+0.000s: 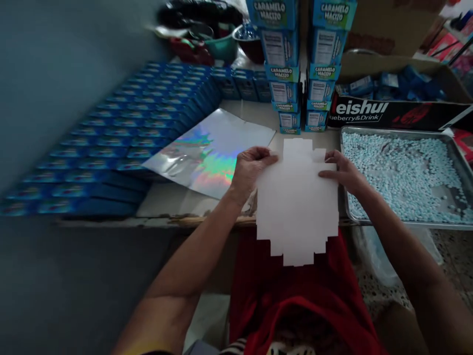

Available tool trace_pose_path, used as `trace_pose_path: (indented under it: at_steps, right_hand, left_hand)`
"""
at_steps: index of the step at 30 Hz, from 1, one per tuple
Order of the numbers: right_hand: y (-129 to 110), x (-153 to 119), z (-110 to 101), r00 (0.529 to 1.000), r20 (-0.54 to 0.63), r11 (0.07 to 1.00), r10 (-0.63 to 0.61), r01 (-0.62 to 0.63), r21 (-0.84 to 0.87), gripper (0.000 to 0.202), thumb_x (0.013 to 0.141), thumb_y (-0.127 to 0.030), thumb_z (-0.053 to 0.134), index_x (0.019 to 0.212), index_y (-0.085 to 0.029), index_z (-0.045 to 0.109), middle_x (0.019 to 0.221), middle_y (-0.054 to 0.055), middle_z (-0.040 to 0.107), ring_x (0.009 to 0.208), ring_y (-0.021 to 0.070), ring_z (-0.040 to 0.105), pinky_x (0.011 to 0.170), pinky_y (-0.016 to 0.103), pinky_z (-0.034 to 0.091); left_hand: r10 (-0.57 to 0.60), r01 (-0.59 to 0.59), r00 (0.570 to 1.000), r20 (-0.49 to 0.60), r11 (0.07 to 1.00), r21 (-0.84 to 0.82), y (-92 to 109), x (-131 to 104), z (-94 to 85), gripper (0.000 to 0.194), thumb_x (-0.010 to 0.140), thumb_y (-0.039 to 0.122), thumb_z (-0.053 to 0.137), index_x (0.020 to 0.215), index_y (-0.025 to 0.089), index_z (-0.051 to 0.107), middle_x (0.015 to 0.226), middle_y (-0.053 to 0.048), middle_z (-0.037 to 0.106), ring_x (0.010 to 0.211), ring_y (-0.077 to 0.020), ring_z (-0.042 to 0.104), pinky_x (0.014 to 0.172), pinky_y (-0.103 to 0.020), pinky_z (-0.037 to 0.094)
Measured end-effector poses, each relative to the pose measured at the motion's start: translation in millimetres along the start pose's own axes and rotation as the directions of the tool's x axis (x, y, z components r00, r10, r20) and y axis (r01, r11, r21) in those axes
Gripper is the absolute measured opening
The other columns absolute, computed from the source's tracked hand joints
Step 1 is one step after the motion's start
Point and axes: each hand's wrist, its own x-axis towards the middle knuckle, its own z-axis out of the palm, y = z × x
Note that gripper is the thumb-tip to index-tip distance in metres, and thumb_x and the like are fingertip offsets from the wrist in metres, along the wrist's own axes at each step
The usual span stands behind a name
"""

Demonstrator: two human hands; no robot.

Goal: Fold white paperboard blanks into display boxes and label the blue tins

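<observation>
A flat white box blank (297, 207) with stepped, notched ends is held up in front of me, its lower end past the table edge and above my red apron. My left hand (251, 167) pinches its upper left edge between thumb and fingers. At its upper right edge, my right hand (342, 171) grips a side flap. The blank is unfolded, plain side facing me. Just left of my left hand, a shiny holographic sheet (210, 153) lies on the table. A metal tray (345, 197) of small pale blue candies sits to the right of my right hand.
Two tall stacks of blue "Caramelo Macizo" boxes (283, 74) stand behind the blank. Rows of blue boxes (121, 123) fill the table's left side. A black "eishui" carton (399, 113) with blue packets stands at the back right. Bowls (221, 48) sit at the back.
</observation>
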Motion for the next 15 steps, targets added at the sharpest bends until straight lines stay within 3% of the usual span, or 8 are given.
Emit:
trace_pose_path:
  at_steps: [3, 5, 7, 9, 12, 14, 15]
  right_hand:
    - [-10, -27, 21, 0.974, -0.008, 0.897, 0.226, -0.205, 0.393, 0.065, 0.050, -0.026, 0.094, 0.106, -0.026, 0.061, 0.092, 0.000, 0.075, 0.076, 0.0216, 0.072, 0.068, 0.038, 0.063]
    - [-11, -45, 35, 0.943, -0.022, 0.810, 0.331, -0.272, 0.520, 0.067, 0.049, -0.020, 0.092, 0.107, -0.026, 0.059, 0.086, -0.002, 0.076, 0.071, 0.0212, 0.073, 0.067, 0.037, 0.065]
    - [-9, -62, 46, 0.930, -0.029, 0.773, 0.366, -0.286, 0.566, 0.067, 0.051, -0.017, 0.090, 0.109, -0.027, 0.059, 0.084, -0.003, 0.077, 0.069, 0.0209, 0.074, 0.065, 0.036, 0.065]
    - [-6, -74, 52, 0.929, -0.056, 0.782, 0.365, -0.274, 0.560, 0.065, 0.052, -0.018, 0.088, 0.110, -0.027, 0.060, 0.084, -0.004, 0.077, 0.069, 0.0207, 0.074, 0.065, 0.036, 0.064]
    - [-5, -72, 52, 0.953, -0.190, 0.923, 0.236, -0.158, 0.351, 0.050, 0.060, -0.031, 0.088, 0.105, -0.025, 0.067, 0.082, -0.002, 0.075, 0.071, 0.0211, 0.072, 0.067, 0.035, 0.060]
    - [-6, -56, 49, 0.957, -0.291, 0.999, 0.005, -0.019, -0.045, 0.030, 0.072, -0.041, 0.082, 0.094, -0.023, 0.072, 0.079, 0.001, 0.074, 0.076, 0.0220, 0.071, 0.072, 0.035, 0.056]
    - [-6, -44, 49, 0.952, -0.284, 0.961, -0.117, 0.037, -0.273, 0.021, 0.079, -0.040, 0.077, 0.088, -0.022, 0.074, 0.079, 0.002, 0.074, 0.079, 0.0224, 0.070, 0.076, 0.035, 0.054]
  left_hand:
    - [-0.064, 0.072, 0.982, 0.180, 0.997, -0.040, 22, -34, -15.6, 0.048, 0.057, 0.040, 0.091, 0.099, 0.022, 0.074, 0.089, -0.003, 0.075, 0.075, -0.0203, 0.071, 0.065, -0.032, 0.060]
    - [-0.077, 0.099, 0.954, 0.291, 0.993, -0.060, 29, -64, -25.7, 0.059, 0.064, 0.045, 0.085, 0.117, 0.023, 0.074, 0.101, -0.007, 0.078, 0.088, -0.0269, 0.076, 0.074, -0.038, 0.063]
    - [-0.063, 0.092, 0.952, 0.300, 0.992, -0.085, 29, -93, -30.2, 0.060, 0.071, 0.047, 0.075, 0.126, 0.022, 0.072, 0.106, -0.009, 0.078, 0.096, -0.0310, 0.076, 0.080, -0.042, 0.064]
    - [-0.055, 0.086, 0.975, 0.214, 0.987, -0.138, 23, -112, -27.3, 0.054, 0.075, 0.045, 0.066, 0.122, 0.020, 0.074, 0.104, -0.009, 0.079, 0.096, -0.0312, 0.076, 0.080, -0.043, 0.064]
    - [-0.047, 0.064, 0.995, 0.086, 0.977, -0.204, 7, -112, -11.4, 0.048, 0.075, 0.041, 0.063, 0.115, 0.017, 0.076, 0.100, -0.008, 0.080, 0.089, -0.0274, 0.076, 0.073, -0.037, 0.062]
    - [-0.042, 0.058, 0.994, 0.102, 0.985, -0.162, -3, -97, 2.5, 0.045, 0.073, 0.040, 0.066, 0.111, 0.017, 0.076, 0.095, -0.007, 0.080, 0.085, -0.0254, 0.074, 0.069, -0.033, 0.059]
    - [-0.036, 0.049, 0.992, 0.123, 0.993, -0.103, -9, -86, 9.1, 0.043, 0.074, 0.040, 0.067, 0.107, 0.016, 0.077, 0.091, -0.007, 0.079, 0.083, -0.0248, 0.074, 0.068, -0.032, 0.057]
